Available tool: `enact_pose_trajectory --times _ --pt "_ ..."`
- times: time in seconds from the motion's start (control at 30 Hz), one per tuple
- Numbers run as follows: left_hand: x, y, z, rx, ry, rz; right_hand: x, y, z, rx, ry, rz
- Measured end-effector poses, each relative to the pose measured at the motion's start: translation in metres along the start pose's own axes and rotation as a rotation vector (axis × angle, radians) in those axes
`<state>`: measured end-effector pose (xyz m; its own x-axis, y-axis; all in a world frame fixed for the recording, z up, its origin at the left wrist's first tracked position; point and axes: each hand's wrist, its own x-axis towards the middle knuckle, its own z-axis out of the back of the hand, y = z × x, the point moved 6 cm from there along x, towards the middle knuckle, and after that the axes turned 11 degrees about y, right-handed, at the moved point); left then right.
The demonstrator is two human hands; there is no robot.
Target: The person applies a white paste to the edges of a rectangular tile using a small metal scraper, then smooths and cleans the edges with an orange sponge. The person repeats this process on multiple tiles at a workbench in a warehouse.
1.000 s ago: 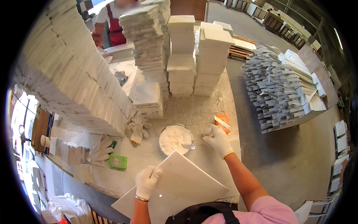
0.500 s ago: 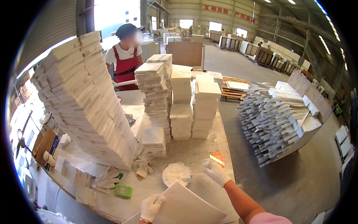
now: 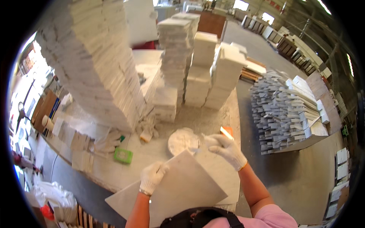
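Note:
A pale stone tile (image 3: 186,186), turned cornerwise, lies in front of me above the table's near edge. My left hand (image 3: 153,177), in a white glove, grips its left edge. My right hand (image 3: 227,150), gloved too, hovers right of a round tub of white paste (image 3: 183,141). Its thumb and fingers look apart, and I make out nothing held in them. A small grey blade (image 3: 197,147), partly blurred, shows at the tub's right rim, close to those fingers. Just beyond the hand lies an orange piece with a white strip (image 3: 227,132).
A tall tile stack (image 3: 102,72) rises on the left, shorter stacks (image 3: 175,53) behind the tub. Loose gloves (image 3: 147,128) and a green block (image 3: 123,155) lie on the table (image 3: 129,178). Right of it, a rack holds stone strips (image 3: 281,114). A person stands behind the stacks, mostly hidden.
The view has tipped downward, showing more of the tile and my pink sleeve. My right hand has come closer to the tub and its fingers have spread. My left hand keeps its grip.

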<state>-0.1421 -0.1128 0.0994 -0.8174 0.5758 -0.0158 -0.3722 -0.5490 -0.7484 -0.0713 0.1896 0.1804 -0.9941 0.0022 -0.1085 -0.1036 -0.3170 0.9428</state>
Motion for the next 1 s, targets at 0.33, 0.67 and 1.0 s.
enact_pose_trajectory --times 0.33,0.67,1.0 --pt "-0.001 0.012 -0.008 -0.078 0.065 0.073 0.002 0.010 -0.016 -0.100 0.083 -0.134" --pt "0.003 0.009 -0.011 -0.178 0.095 0.093 0.012 0.032 -0.026 -0.142 0.179 -0.053" --pt "0.001 0.011 -0.009 -0.108 0.068 0.076 0.017 0.035 -0.026 -0.256 0.181 0.006"
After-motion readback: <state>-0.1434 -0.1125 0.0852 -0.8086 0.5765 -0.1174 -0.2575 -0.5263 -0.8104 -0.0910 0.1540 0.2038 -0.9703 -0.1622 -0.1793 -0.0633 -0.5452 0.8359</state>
